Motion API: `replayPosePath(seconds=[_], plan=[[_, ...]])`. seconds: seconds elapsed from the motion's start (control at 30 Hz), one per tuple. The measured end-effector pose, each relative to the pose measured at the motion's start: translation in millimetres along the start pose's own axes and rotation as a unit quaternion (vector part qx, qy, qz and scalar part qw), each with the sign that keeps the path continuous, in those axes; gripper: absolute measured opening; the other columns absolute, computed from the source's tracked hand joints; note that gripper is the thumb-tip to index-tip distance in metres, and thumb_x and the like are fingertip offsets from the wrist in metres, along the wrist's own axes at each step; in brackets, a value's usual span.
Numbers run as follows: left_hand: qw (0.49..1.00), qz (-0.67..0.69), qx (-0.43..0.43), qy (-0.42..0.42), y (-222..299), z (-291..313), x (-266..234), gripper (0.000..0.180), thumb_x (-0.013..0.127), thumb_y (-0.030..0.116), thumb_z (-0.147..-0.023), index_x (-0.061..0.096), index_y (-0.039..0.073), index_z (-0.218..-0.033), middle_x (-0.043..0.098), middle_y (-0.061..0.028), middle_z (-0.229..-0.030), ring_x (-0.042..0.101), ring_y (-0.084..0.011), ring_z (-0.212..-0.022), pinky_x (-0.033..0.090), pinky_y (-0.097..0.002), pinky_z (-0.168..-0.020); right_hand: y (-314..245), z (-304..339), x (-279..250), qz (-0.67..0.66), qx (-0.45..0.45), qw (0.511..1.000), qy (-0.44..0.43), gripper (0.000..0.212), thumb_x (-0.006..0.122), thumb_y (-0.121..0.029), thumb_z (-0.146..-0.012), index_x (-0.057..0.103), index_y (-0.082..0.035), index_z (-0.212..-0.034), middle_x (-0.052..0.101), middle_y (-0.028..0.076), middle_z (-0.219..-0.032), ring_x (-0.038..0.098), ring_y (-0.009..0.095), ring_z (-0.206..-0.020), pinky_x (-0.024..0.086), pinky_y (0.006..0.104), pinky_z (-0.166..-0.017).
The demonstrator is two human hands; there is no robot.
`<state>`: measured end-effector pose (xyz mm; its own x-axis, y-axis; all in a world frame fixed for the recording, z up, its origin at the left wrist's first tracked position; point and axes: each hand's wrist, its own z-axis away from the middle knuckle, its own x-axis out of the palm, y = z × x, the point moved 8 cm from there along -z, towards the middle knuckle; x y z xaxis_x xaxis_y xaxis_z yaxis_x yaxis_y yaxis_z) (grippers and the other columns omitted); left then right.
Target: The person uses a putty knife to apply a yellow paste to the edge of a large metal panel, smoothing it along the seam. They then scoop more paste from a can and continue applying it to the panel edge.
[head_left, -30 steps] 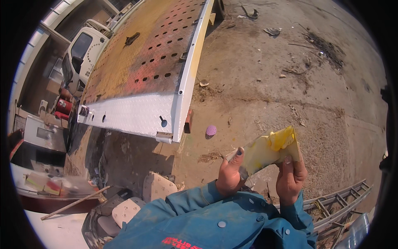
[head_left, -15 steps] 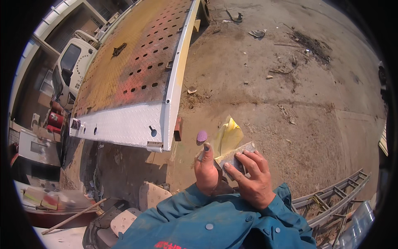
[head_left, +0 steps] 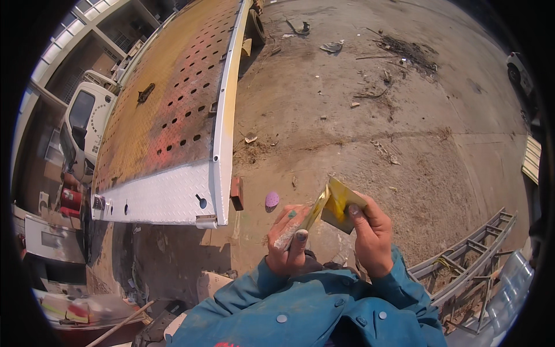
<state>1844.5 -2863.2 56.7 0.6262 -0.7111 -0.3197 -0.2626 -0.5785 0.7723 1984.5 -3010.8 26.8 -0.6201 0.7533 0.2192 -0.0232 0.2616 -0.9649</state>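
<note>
In front of my chest, both hands are closed on flat pieces smeared with yellow paste. My left hand [head_left: 287,243] grips a thin flat plate [head_left: 315,215] tilted nearly edge-on, its thumb along the near side. Pinched between the thumb and fingers of my right hand [head_left: 374,238] is an olive-coloured putty spreader [head_left: 341,215], with bright yellow paste on its face. The two pieces meet or nearly meet at their upper edges; I cannot tell whether they touch. Pale dried residue coats the left fingers.
A truck's flatbed [head_left: 167,121], with a white-painted end section [head_left: 156,199], stands at left. A purple sanding disc [head_left: 272,200] lies on the concrete ahead. At lower right rests a metal ladder [head_left: 462,254]. Scattered debris [head_left: 404,52] lies far off.
The right hand has turned from lying over a grey-faced piece to gripping the spreader upright. My left hand has rolled its plate edge-on. The view has shifted right.
</note>
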Motion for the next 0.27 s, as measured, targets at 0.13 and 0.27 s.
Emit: replayPosePath(seconds=[0.13, 0.27], plan=[[1.000, 0.003, -0.023, -0.006, -1, -5, -2, 0.059, 0.054, 0.037, -0.121, 0.066, -0.017, -0.140, 0.070, -0.0274, -0.130, 0.070, -0.0370, -0.118, 0.055, -0.0450, -0.104, -19, 10, 18, 0.162, -0.130, 0.975, -0.076, 0.040, 0.066, 0.007, -0.105, 0.073, -0.001, -0.143, 0.075, 0.018, -0.130, 0.075, 0.031, -0.115, 0.060, 0.0383, -0.099], [0.997, 0.029, -0.068, 0.021, -20, 0, -5, 0.065, 0.053, 0.044, -0.121, 0.064, -0.016, -0.145, 0.068, -0.0266, -0.137, 0.071, -0.0354, -0.121, 0.054, -0.0440, -0.105, -23, 20, 34, 0.268, -0.228, 0.921, -0.170, 0.046, 0.069, 0.010, -0.100, 0.074, -0.004, -0.144, 0.075, 0.019, -0.135, 0.075, 0.036, -0.122, 0.062, 0.0462, -0.102]])
